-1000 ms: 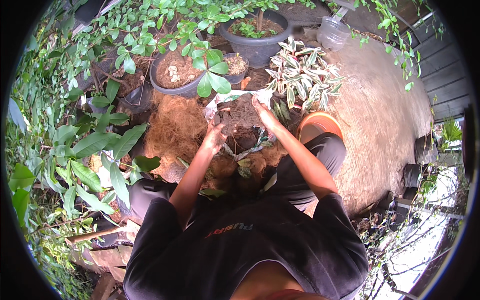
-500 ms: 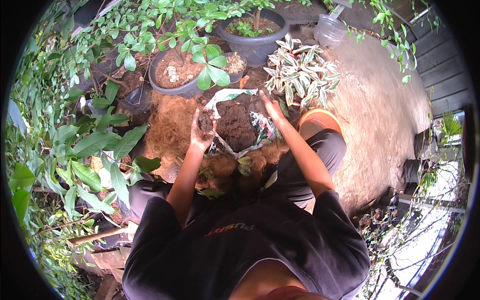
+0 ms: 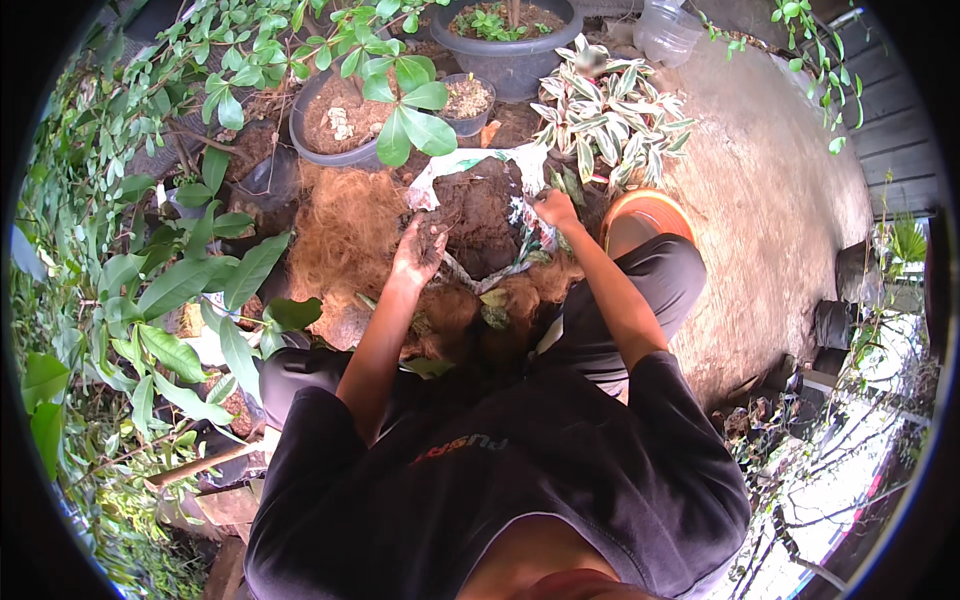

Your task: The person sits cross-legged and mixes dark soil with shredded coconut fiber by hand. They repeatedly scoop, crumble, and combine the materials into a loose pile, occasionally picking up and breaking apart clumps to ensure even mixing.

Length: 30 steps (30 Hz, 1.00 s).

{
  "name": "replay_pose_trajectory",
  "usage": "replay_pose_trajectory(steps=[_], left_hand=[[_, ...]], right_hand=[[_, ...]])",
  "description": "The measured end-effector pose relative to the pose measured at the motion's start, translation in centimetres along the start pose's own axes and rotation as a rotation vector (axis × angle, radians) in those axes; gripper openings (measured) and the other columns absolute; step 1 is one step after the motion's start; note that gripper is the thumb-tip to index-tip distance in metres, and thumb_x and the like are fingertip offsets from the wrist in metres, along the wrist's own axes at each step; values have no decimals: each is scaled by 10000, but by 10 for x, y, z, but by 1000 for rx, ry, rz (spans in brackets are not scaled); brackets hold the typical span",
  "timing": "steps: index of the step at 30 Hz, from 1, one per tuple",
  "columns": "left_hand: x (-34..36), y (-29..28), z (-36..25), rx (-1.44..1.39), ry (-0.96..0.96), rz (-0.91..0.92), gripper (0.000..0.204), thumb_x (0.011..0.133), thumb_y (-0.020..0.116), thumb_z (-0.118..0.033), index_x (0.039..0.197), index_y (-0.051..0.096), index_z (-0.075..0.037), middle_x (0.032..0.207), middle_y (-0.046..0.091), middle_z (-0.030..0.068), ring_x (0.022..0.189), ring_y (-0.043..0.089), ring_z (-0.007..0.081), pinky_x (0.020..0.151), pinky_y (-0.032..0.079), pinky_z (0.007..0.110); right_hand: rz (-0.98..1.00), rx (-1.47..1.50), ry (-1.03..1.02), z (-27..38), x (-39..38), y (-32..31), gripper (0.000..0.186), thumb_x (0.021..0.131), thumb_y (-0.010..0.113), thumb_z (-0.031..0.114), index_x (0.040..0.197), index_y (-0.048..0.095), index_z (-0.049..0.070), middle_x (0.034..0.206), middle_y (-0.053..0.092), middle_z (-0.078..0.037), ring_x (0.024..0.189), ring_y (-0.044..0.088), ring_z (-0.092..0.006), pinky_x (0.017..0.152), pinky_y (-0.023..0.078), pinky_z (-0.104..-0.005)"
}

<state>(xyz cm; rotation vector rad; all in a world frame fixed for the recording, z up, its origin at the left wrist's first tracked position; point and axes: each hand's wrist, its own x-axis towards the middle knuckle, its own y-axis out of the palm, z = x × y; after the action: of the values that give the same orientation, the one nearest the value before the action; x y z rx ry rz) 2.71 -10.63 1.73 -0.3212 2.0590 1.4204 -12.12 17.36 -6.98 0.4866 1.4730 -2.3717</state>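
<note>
Soil sack [image 3: 528,160], white patterned plastic, dark soil [image 3: 478,215] inside; sits between a brown fibre heap [image 3: 342,230] and an orange pot [image 3: 661,204], variegated plant [image 3: 615,130] beyond. Our left hand [image 3: 419,250]: at its left edge, grip loosely spread, palm up, soil-smeared. Our right hand [image 3: 557,209]: curled at its right rim; whether pinching it, we cannot make out.

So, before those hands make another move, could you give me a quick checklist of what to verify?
1. White printed plastic sack open at the top: ok, dark brown soil shows inside.
2. Left bare hand clean: not ok, dark soil clings to it.
3. Right bare hand gripping the sack: cannot tell, it is curled at the right edge.
4. Round orange plastic pot clear of both hands: ok.
5. Loose tan fibre heap outside the sack: ok, left of it.
</note>
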Motion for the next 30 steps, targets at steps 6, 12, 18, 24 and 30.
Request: replay_pose_trajectory(steps=[6,12,18,24,30], left_hand=[[-22,19,-5,99,5,-40,278,852,665,-227,1099,554,-165,1122,655,-19,605,484,55,471,378,198],[-14,15,0,86,-15,-113,183,825,705,-209,965,593,-175,625,481,-71,512,454,52,451,357,200],[-8,1,-4,103,15,-63,167,831,691,-180,958,594,-131,562,439,-48,442,415,73,378,336,207],[-15,23,4,263,54,-168,92,855,663,-164,872,576,-140,529,432,-55,403,417,60,354,346,178],[-16,16,2,131,40,-6,246,907,555,-420,931,572,-176,853,595,-24,622,526,129,499,407,259]], right_hand=[[358,-439,-236,22,-49,14,300,740,713,278,956,687,73,1038,666,-162,1027,628,-327,856,523,-426],[432,-542,-242,15,-47,28,418,752,734,359,1057,645,89,1168,611,-158,1099,589,-318,903,502,-445],[59,-183,-14,14,-38,12,476,775,704,315,1159,582,61,1140,607,-193,1105,578,-332,923,491,-423],[-60,-66,152,-35,-6,15,771,791,641,236,1445,265,80,1417,370,-228,1288,399,-384,1040,409,-444],[189,-35,205,-30,0,8,712,885,535,241,1491,189,98,1547,131,-181,1396,195,-408,1119,294,-492]])
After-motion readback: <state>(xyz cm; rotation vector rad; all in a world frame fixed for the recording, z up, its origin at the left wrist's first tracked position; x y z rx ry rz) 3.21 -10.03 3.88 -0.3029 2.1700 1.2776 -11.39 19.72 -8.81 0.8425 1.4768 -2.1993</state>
